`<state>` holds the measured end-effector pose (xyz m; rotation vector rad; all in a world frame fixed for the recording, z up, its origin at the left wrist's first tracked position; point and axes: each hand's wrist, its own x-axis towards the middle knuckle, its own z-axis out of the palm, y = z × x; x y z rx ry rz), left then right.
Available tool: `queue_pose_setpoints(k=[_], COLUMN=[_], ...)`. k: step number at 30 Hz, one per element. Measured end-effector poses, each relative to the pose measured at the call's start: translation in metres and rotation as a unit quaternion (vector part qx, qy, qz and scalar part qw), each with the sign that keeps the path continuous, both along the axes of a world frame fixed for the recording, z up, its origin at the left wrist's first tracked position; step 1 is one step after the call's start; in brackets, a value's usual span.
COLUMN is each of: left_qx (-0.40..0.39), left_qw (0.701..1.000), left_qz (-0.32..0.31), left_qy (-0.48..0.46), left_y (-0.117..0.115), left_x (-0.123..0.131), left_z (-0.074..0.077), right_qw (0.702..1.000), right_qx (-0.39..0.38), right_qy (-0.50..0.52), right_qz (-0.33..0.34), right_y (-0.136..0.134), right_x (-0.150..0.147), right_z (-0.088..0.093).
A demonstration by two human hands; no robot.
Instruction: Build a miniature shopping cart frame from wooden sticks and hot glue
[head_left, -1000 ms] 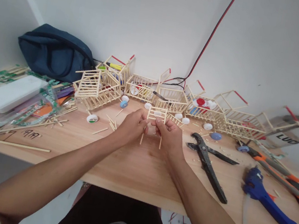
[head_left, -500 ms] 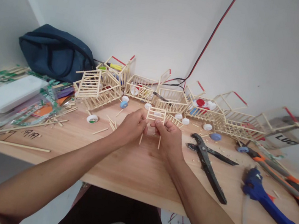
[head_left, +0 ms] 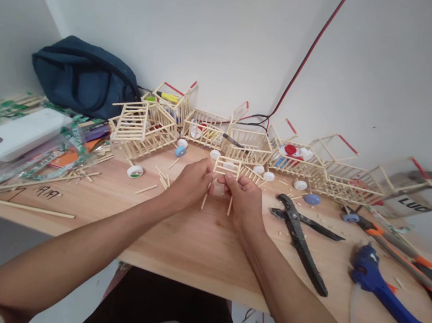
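Observation:
Between my two hands, above the wooden table [head_left: 192,246], is a small frame of thin wooden sticks [head_left: 227,165], with several crossbars at its top and two long legs pointing down. My left hand [head_left: 196,180] is closed on its left side, and my right hand [head_left: 244,195] pinches its right side with the thumb in front. Beyond the hands stand several little stick-built carts [head_left: 249,144], some with red handles. A separate stick cart [head_left: 150,130] leans at the left. White bottle caps [head_left: 258,169] lie close behind my hands.
Black pliers [head_left: 299,243], a blue glue gun [head_left: 389,292] and orange-handled cutters [head_left: 404,253] lie at the right. On the left are a white power bank [head_left: 21,130], a dark blue bag [head_left: 86,77] and loose sticks [head_left: 19,206]. A red-black cable [head_left: 313,48] runs up the wall.
The view has shifted very slightly. Both hands keep their hold on the stick frame, almost in the same place.

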<state>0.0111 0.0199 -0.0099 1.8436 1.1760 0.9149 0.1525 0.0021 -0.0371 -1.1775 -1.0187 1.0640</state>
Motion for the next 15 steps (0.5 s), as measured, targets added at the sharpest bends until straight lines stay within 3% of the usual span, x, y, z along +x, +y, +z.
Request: queue_pose_setpoints(k=[15], left_qx=[-0.018], left_qw=[0.999], left_qz=[0.007], left_qy=[-0.029], left_y=[0.0029], left_x=[0.0003], left_z=[-0.0024], right_qw=[1.000], right_qx=[0.001], right_qy=[0.010], right_qz=[-0.005], right_y=[-0.0012], right_x=[-0.0029], right_z=[0.0021])
